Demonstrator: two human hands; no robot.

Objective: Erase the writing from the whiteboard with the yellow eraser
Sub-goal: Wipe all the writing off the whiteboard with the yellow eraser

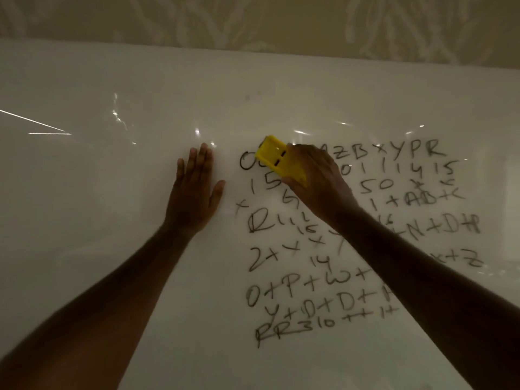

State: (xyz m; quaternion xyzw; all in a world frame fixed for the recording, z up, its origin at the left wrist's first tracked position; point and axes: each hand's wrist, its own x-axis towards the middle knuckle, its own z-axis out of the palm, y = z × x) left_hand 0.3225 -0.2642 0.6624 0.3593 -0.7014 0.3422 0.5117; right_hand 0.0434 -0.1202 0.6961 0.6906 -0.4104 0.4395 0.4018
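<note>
While pressed to top-left of writing [351, 235]: eraser [278, 160], gripped in right hand [315, 181], on whiteboard [112, 192].
Left hand [194, 192] flat, fingers straight, bracing beside text. Most rows unerased. Risks: smearing from forearm crossing wet ink; missed streaks if pressure uneven; slipping if grip loosens.

Patterned wall [281, 21] seen along top of view, beige, covered with pale branching leaf-like shapes; pattern blurred, details not made out; light dim throughout; pale shapes seen strongest at upper right [408, 26] and upper centre.
</note>
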